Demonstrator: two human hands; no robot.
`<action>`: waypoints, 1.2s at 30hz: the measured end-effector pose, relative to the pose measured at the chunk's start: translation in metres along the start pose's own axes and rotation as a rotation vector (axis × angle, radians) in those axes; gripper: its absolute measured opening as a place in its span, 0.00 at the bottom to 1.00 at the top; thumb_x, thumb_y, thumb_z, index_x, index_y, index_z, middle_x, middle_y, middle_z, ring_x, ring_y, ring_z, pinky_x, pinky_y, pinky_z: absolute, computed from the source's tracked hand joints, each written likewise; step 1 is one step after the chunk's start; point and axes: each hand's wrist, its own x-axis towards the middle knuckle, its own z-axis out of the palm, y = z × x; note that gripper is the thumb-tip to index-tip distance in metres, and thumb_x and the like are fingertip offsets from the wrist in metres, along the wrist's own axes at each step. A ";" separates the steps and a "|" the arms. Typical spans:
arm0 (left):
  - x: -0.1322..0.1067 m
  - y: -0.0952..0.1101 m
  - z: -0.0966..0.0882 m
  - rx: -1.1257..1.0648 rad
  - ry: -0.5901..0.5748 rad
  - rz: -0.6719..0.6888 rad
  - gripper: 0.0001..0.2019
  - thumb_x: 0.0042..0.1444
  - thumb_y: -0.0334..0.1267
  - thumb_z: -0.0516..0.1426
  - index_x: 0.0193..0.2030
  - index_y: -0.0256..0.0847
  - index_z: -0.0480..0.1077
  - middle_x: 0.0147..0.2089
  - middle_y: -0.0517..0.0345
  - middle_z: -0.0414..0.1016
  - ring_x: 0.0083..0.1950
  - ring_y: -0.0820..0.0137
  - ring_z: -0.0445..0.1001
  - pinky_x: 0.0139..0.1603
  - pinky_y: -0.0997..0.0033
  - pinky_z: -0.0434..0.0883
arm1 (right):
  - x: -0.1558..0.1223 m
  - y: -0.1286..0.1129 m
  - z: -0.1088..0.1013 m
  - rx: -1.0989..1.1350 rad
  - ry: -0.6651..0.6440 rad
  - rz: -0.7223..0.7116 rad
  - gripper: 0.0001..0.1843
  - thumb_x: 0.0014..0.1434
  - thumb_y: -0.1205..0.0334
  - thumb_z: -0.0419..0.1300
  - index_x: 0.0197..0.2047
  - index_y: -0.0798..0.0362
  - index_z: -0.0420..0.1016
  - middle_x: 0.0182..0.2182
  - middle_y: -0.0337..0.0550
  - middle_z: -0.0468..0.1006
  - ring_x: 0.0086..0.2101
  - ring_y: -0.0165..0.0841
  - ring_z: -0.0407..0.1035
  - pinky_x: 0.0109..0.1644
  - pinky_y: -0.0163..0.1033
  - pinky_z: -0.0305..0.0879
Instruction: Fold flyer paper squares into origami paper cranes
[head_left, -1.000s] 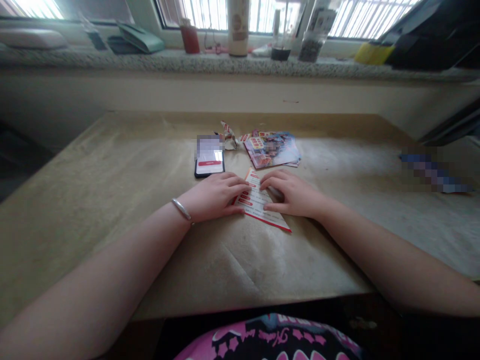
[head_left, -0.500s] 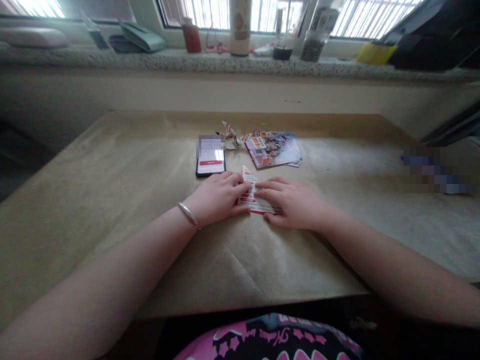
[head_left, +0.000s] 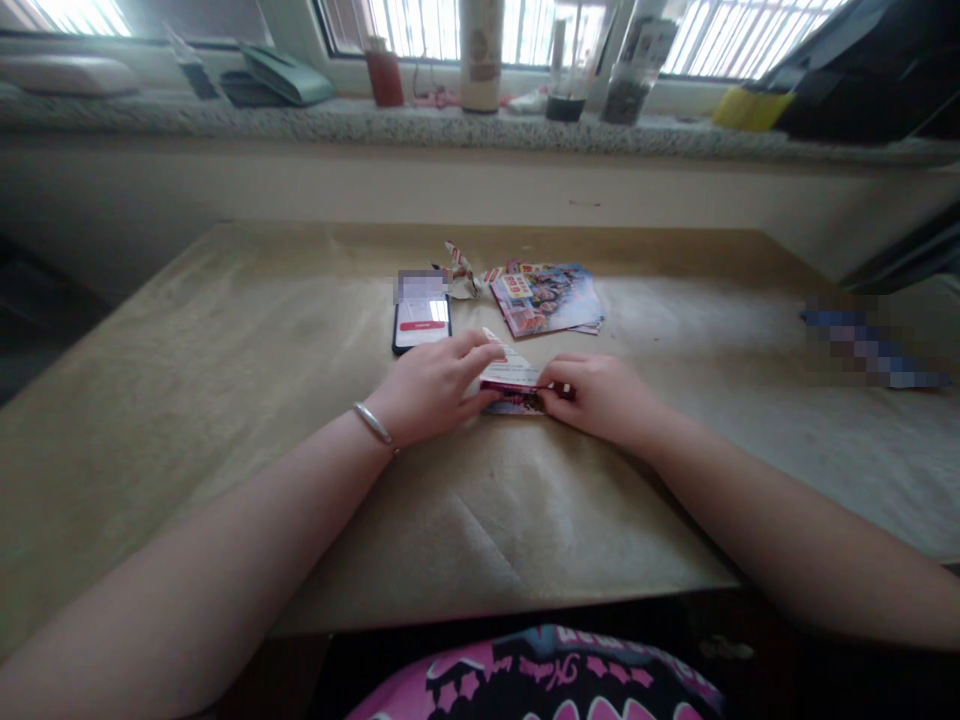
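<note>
A small folded paper sheet (head_left: 513, 371) lies on the table between my hands, its upper part a white printed triangle. Along its near edge a strip is turned up and shows a dark, colourful printed side. My right hand (head_left: 600, 396) pinches the right end of this strip between thumb and fingers. At the left end rests my left hand (head_left: 442, 380), thumb on the strip and fingers apart over the white part. A silver bracelet circles my left wrist. Just beyond my left hand lies a phone (head_left: 422, 325) with a lit screen.
A stack of colourful printed leaflets (head_left: 551, 300) lies past the paper. Beside it stands a folded paper figure (head_left: 463, 275). A partly blurred blue item (head_left: 911, 370) is at the far right. Bottles and other things, including a red container (head_left: 385, 75), line the stone windowsill (head_left: 420, 122).
The near edge of the paper has been folded upward, showing its dark printed side. My right hand went from lying flat on the sheet to pinching its right end. My left fingers lifted slightly.
</note>
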 end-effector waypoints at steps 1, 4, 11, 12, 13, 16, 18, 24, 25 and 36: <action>0.000 0.000 -0.001 0.009 0.035 -0.018 0.16 0.64 0.43 0.51 0.54 0.38 0.66 0.55 0.48 0.70 0.46 0.64 0.74 0.42 0.66 0.72 | 0.000 0.001 0.001 0.036 0.011 0.035 0.08 0.57 0.62 0.57 0.33 0.52 0.77 0.31 0.43 0.79 0.28 0.32 0.70 0.34 0.36 0.63; -0.001 0.001 -0.004 0.035 0.143 -0.029 0.11 0.64 0.41 0.50 0.45 0.38 0.68 0.47 0.50 0.73 0.39 0.68 0.74 0.36 0.69 0.70 | 0.001 0.004 0.002 0.158 0.030 0.102 0.07 0.57 0.61 0.58 0.31 0.51 0.76 0.28 0.40 0.78 0.25 0.29 0.68 0.32 0.35 0.62; 0.000 -0.002 -0.003 0.058 0.017 0.246 0.13 0.66 0.38 0.49 0.44 0.43 0.74 0.42 0.55 0.77 0.42 0.68 0.73 0.41 0.69 0.70 | 0.004 0.011 0.006 0.343 0.055 0.199 0.06 0.55 0.61 0.57 0.31 0.53 0.73 0.25 0.40 0.77 0.24 0.29 0.67 0.30 0.35 0.61; 0.000 -0.003 -0.001 0.055 -0.011 0.263 0.13 0.66 0.38 0.49 0.45 0.43 0.75 0.43 0.54 0.77 0.44 0.67 0.73 0.43 0.68 0.71 | 0.005 0.012 0.007 0.360 0.054 0.208 0.06 0.55 0.61 0.57 0.30 0.53 0.72 0.25 0.39 0.76 0.24 0.29 0.66 0.30 0.35 0.60; 0.000 -0.004 0.001 0.055 -0.027 0.271 0.13 0.65 0.38 0.50 0.45 0.42 0.75 0.43 0.54 0.77 0.45 0.67 0.74 0.44 0.68 0.71 | 0.005 0.012 0.007 0.373 0.054 0.213 0.05 0.55 0.61 0.57 0.30 0.53 0.72 0.24 0.39 0.76 0.23 0.28 0.65 0.29 0.34 0.60; 0.001 -0.008 0.005 0.044 -0.030 0.292 0.12 0.65 0.38 0.51 0.44 0.41 0.76 0.43 0.53 0.77 0.45 0.67 0.74 0.46 0.67 0.71 | 0.005 0.012 0.008 0.414 0.061 0.210 0.04 0.55 0.61 0.58 0.30 0.53 0.69 0.22 0.37 0.72 0.22 0.27 0.62 0.27 0.34 0.58; 0.002 -0.009 0.005 0.023 -0.011 0.300 0.12 0.64 0.37 0.51 0.42 0.41 0.76 0.46 0.53 0.77 0.46 0.67 0.74 0.47 0.68 0.71 | 0.004 0.013 0.009 0.466 0.054 0.199 0.04 0.55 0.61 0.58 0.31 0.53 0.69 0.22 0.36 0.71 0.22 0.27 0.62 0.27 0.33 0.57; 0.003 -0.008 0.001 -0.010 -0.032 0.328 0.15 0.66 0.38 0.49 0.38 0.40 0.76 0.39 0.54 0.78 0.44 0.67 0.75 0.44 0.69 0.72 | 0.004 0.014 0.019 0.723 0.027 0.197 0.09 0.56 0.55 0.58 0.34 0.52 0.68 0.25 0.36 0.70 0.24 0.27 0.62 0.27 0.34 0.59; 0.003 -0.008 0.001 -0.004 -0.039 0.337 0.15 0.66 0.38 0.49 0.38 0.40 0.76 0.39 0.54 0.78 0.44 0.67 0.75 0.44 0.69 0.72 | 0.004 0.014 0.021 0.752 0.023 0.207 0.09 0.56 0.54 0.58 0.34 0.51 0.67 0.25 0.36 0.69 0.24 0.27 0.62 0.27 0.34 0.59; 0.001 -0.008 0.005 -0.047 -0.067 0.285 0.13 0.65 0.42 0.53 0.49 0.43 0.75 0.46 0.54 0.77 0.48 0.66 0.75 0.48 0.67 0.72 | 0.005 0.015 0.016 0.474 0.172 0.294 0.08 0.52 0.62 0.60 0.35 0.49 0.63 0.23 0.32 0.67 0.22 0.27 0.62 0.27 0.33 0.58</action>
